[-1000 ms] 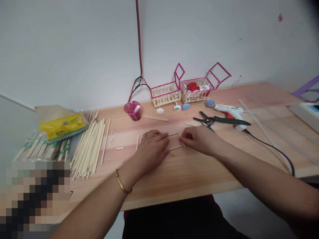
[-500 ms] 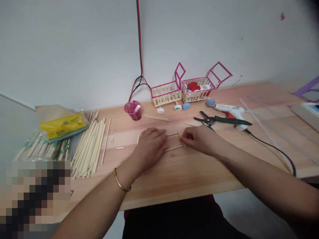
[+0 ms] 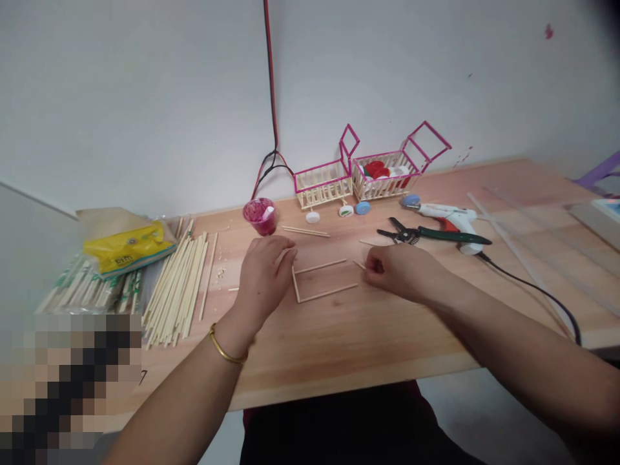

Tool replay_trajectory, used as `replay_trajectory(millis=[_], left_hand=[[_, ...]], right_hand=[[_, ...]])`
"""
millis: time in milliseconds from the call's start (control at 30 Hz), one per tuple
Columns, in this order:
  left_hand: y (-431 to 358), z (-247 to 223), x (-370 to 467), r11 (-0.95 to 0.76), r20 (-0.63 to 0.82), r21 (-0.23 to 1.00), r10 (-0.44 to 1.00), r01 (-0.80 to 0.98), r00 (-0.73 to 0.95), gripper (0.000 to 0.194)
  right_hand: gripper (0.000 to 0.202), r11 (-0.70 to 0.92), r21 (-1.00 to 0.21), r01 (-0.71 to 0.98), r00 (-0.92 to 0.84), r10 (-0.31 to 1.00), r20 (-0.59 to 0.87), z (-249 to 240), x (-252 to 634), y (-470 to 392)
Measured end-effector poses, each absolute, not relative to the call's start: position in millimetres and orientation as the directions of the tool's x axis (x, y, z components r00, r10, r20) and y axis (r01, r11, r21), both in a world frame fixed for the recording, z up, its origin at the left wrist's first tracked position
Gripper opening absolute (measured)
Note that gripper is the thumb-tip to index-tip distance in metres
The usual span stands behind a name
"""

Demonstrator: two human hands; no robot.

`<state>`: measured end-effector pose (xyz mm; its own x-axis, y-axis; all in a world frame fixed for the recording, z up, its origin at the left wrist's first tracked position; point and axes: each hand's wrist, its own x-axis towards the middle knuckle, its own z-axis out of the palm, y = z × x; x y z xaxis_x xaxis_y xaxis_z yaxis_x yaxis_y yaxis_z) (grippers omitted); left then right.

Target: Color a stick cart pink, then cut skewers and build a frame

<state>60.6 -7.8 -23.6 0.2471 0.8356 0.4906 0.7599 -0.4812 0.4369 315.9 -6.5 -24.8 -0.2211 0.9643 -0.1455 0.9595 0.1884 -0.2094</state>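
A three-sided frame of thin wooden sticks (image 3: 329,292) lies flat on the table, its right end open. My left hand (image 3: 264,278) hovers at its left end, the thumb and fingers a little apart with nothing seen between them. Just beyond the open right end, my right hand (image 3: 394,271) is closed in a pinch on a short wooden stick (image 3: 359,264), whose tip pokes out to the left. Cutting pliers (image 3: 411,234) with green handles lie behind my right hand.
Two small stick carts (image 3: 323,184) with magenta rims stand by the wall, near a cup of magenta paint (image 3: 260,218). A glue gun (image 3: 450,216) with a cord lies right. Loose sticks (image 3: 177,290) and a yellow packet (image 3: 130,248) are left. Clear strips (image 3: 523,258) lie far right.
My left hand has lifted and shifted left, uncovering the frame's left side. My right hand has drawn right, taking the short stick away from the frame's open end.
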Motion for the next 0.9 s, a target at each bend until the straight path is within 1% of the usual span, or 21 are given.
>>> replay_trajectory(millis=[100, 167, 267, 367, 433, 500, 733, 833, 900], left_hand=[[-6, -21, 58, -0.419, 0.468, 0.446, 0.862, 0.791, 0.192, 0.018], [-6, -19, 57, -0.370, 0.422, 0.440, 0.890, 0.818, 0.175, 0.019], [-6, -17, 56, -0.274, 0.266, 0.425, 0.949, 0.863, 0.170, 0.022], [-8, -15, 56, -0.188, 0.084, 0.398, 0.982, 0.898, 0.168, 0.026], [-10, -13, 56, -0.153, 0.008, 0.377, 0.987, 0.913, 0.162, 0.028], [-11, -11, 57, -0.134, -0.024, 0.360, 0.988, 0.923, 0.153, 0.030], [-11, -9, 56, -0.128, -0.047, 0.319, 0.987, 0.939, 0.151, 0.033], [-12, -9, 57, -0.137, -0.057, 0.301, 0.985, 0.944, 0.161, 0.033], [-13, -8, 57, -0.137, -0.076, 0.288, 0.983, 0.948, 0.165, 0.033]], right_hand=[[0.014, 0.200, -0.204, 0.958, -0.231, 0.963, -0.141, -25, 317, -6], [0.014, 0.204, -0.224, 0.953, -0.237, 0.963, -0.131, -26, 318, -6], [0.013, 0.194, -0.291, 0.937, -0.234, 0.966, -0.112, -25, 318, -5], [0.012, 0.195, -0.402, 0.895, -0.248, 0.965, -0.084, -21, 317, -6], [0.011, 0.198, -0.461, 0.865, -0.257, 0.964, -0.068, -18, 316, -8], [0.009, 0.193, -0.497, 0.846, -0.253, 0.966, -0.055, -16, 316, -9], [0.003, 0.213, -0.603, 0.769, -0.268, 0.963, -0.001, -22, 318, -7], [0.010, 0.216, -0.661, 0.718, -0.268, 0.963, 0.023, -29, 320, -4], [0.015, 0.223, -0.678, 0.701, -0.271, 0.962, 0.036, -32, 320, -2]])
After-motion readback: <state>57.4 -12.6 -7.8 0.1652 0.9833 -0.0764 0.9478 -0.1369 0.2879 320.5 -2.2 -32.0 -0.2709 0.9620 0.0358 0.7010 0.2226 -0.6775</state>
